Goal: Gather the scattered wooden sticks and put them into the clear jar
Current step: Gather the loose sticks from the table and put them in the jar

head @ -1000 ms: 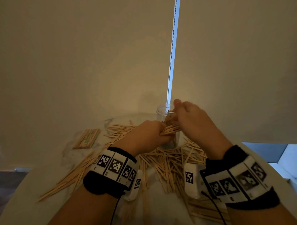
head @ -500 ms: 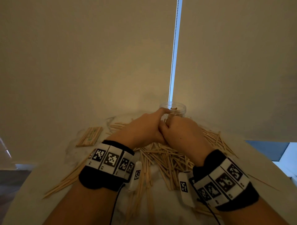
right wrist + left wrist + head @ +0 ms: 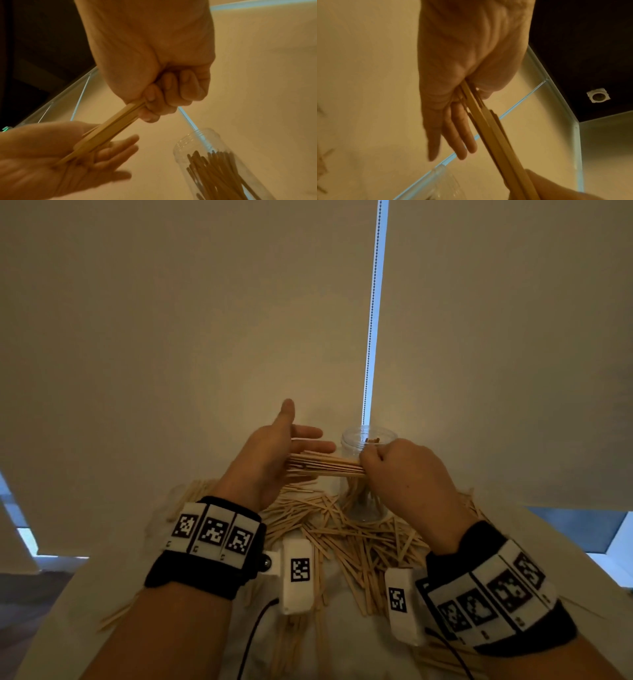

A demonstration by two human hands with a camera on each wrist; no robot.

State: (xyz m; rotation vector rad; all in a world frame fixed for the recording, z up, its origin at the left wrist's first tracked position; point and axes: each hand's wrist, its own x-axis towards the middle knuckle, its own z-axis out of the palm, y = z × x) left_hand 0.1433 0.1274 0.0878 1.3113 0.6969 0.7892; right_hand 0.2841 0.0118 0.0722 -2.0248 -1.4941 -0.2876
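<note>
A bundle of wooden sticks (image 3: pixel 325 466) lies level in the air between my hands, left of the clear jar (image 3: pixel 368 477). My right hand (image 3: pixel 394 470) grips one end of the bundle (image 3: pixel 109 128) with curled fingers. My left hand (image 3: pixel 284 446) is flat, fingers straight, and its palm presses the other end of the bundle (image 3: pixel 489 129). The jar (image 3: pixel 214 162) stands upright on the table and holds several sticks on end. Many loose sticks (image 3: pixel 359 546) lie scattered on the white table round the jar's base.
A bead cord (image 3: pixel 371 313) hangs along a bright gap in the blind straight behind the jar. More sticks (image 3: pixel 116 616) lie toward the table's left edge. The white table (image 3: pixel 85 611) ends near both lower corners, with the floor beyond.
The hands were clasped together low by the jar. They have risen and parted; my left hand opened flat against the stick ends while the right keeps its grip on the bundle.
</note>
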